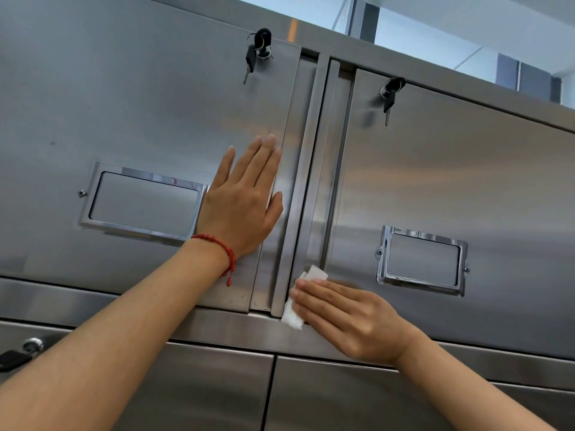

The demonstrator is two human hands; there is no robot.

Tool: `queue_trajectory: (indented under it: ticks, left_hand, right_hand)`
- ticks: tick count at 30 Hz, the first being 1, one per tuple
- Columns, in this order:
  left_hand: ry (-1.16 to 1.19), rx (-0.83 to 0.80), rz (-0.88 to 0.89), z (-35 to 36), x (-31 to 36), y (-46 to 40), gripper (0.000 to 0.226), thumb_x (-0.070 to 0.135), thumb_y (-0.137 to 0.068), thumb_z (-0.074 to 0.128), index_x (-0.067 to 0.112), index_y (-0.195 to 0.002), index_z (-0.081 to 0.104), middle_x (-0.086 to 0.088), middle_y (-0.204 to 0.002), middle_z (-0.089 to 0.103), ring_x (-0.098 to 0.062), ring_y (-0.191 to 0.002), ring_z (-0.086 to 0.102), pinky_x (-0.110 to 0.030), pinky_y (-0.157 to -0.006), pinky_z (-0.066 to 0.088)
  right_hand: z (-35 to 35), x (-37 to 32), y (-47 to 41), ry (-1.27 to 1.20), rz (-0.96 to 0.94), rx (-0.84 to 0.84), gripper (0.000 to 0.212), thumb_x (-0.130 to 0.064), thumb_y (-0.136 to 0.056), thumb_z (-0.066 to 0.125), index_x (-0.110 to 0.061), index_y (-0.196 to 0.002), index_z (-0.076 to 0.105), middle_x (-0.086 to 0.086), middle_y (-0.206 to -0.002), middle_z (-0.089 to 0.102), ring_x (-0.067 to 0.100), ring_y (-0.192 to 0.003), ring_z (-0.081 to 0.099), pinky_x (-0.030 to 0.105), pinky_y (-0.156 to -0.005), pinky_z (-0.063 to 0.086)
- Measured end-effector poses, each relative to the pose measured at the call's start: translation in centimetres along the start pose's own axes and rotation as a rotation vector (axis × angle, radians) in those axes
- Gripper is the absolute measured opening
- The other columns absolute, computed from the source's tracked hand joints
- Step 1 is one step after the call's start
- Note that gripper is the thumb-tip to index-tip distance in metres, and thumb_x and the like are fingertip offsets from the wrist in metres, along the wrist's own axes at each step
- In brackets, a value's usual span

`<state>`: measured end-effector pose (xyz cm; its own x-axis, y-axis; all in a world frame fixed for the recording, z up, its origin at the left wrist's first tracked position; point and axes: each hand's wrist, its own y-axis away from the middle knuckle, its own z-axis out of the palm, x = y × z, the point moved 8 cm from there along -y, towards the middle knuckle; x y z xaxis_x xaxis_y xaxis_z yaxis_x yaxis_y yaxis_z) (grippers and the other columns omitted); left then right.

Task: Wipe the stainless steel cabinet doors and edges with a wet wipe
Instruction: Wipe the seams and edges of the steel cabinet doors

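Note:
Two upper stainless steel cabinet doors fill the view, the left door (pixel 130 113) and the right door (pixel 466 181). A vertical strip (pixel 306 181) runs between them. My left hand (pixel 242 200) lies flat with straight fingers on the left door, near its right edge. My right hand (pixel 345 318) presses a folded white wet wipe (pixel 292 315) with straight fingers against the bottom of the strip, where it meets the horizontal rail (pixel 217 325). Part of the wipe is hidden under my fingers.
Each door has a lock with black-headed keys hanging from it, on the left (pixel 258 51) and on the right (pixel 390 91). Chrome label holders sit on the left door (pixel 141 200) and right door (pixel 421 261). Lower doors (pixel 342 399) lie beneath the rail, with another key (pixel 18 356) at the left edge.

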<state>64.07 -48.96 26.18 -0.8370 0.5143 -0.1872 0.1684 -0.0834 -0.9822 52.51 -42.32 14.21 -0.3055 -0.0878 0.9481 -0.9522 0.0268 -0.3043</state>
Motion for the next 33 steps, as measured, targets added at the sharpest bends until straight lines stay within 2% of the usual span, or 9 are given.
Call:
queue_trajectory:
  ticks: [8,12,18,29,33]
  left_hand:
    - [-0.005,0.01,0.003,-0.1,0.1,0.0,0.058,0.031,-0.091,0.029,0.001,-0.14,0.037,-0.016,-0.147,0.034,-0.029,-0.138,0.029,-0.049,-0.113,0.022]
    - [-0.003,0.011,0.006,-0.1,0.1,0.0,0.058,0.031,-0.091,0.03,0.001,-0.14,0.037,-0.017,-0.147,0.034,-0.03,-0.137,0.029,-0.05,-0.112,0.023]
    - [0.002,0.01,0.007,-0.1,0.2,0.0,0.058,0.031,-0.091,0.03,0.0,-0.139,0.038,-0.017,-0.146,0.035,-0.03,-0.137,0.03,-0.051,-0.111,0.024]
    - [-0.007,0.013,0.007,-0.3,0.2,-0.1,0.058,0.031,-0.09,0.031,0.0,-0.138,0.039,-0.017,-0.145,0.037,-0.03,-0.136,0.033,-0.05,-0.111,0.026]
    - [-0.013,0.021,0.008,-0.2,0.2,0.0,0.057,0.031,-0.09,0.031,0.0,-0.138,0.04,-0.017,-0.145,0.037,-0.03,-0.135,0.033,-0.05,-0.11,0.026]
  right_hand:
    - [-0.1,2.2,-0.6,0.045,0.012,0.032,0.018,-0.008,-0.086,0.064,-0.003,-0.1,0.074,0.013,-0.113,0.067,0.024,-0.111,0.061,0.032,-0.086,0.053]
    - [-0.3,3.4,-1.0,0.061,0.02,0.037,0.02,-0.007,-0.09,0.057,-0.002,-0.101,0.073,0.014,-0.113,0.067,0.025,-0.111,0.061,0.033,-0.086,0.053]
    - [-0.5,5.1,-1.7,0.082,0.023,0.033,0.02,-0.009,-0.082,0.069,0.0,-0.1,0.073,0.015,-0.111,0.067,0.027,-0.108,0.063,0.034,-0.083,0.054]
    - [-1.0,8.6,-3.1,0.154,0.032,0.047,0.02,-0.005,-0.089,0.058,0.002,-0.101,0.072,0.017,-0.11,0.067,0.029,-0.106,0.064,0.036,-0.082,0.055]
    - [-1.0,9.9,-3.7,0.174,0.037,0.038,0.021,-0.004,-0.081,0.068,0.002,-0.101,0.072,0.017,-0.109,0.067,0.028,-0.105,0.064,0.037,-0.081,0.056]
